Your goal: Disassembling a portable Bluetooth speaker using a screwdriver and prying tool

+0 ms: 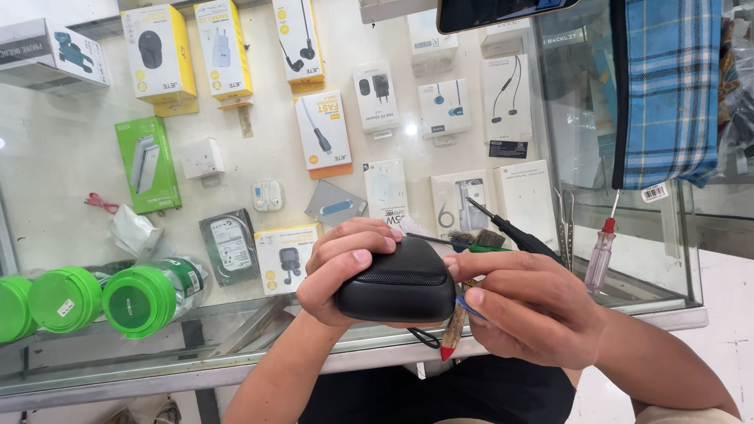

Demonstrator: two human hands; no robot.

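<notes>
Nearest the camera, bottom centre of frame: two bare forearms coming up to a small black speaker (402, 281) held just above the front edge of a glass counter (94, 369). Left hand (345, 267) is curled around the speaker's left end, fingers wrapped over the top mesh, firm grip. Right hand (528, 308) is mostly closed, thumb and forefinger pinching a thin blue pick (468, 306) touching the speaker's right edge, at what looks like the seam. A wooden-handled tool with a red tip (453, 328) pokes down below the right hand; cannot tell which fingers hold it.

Progress, judging by the case: the speaker looks shut, no gap visible, no parts out. Prying seems only begun; opening the shell is all left.

On the glass right of the hands: a black-handled screwdriver (514, 233), tweezers (567, 224), a clear-handled screwdriver with a red collar (601, 251). A small brush (483, 238) lies just behind the speaker.

Under the glass, upper frame: boxed chargers and earphones, yellow boxes (159, 53) upper left, a green power-bank box (147, 165), a bare hard drive (229, 245). Lower left: green-capped tubes (141, 300) lying on their sides. Upper right: a blue plaid cloth (669, 90) hangs down.
</notes>
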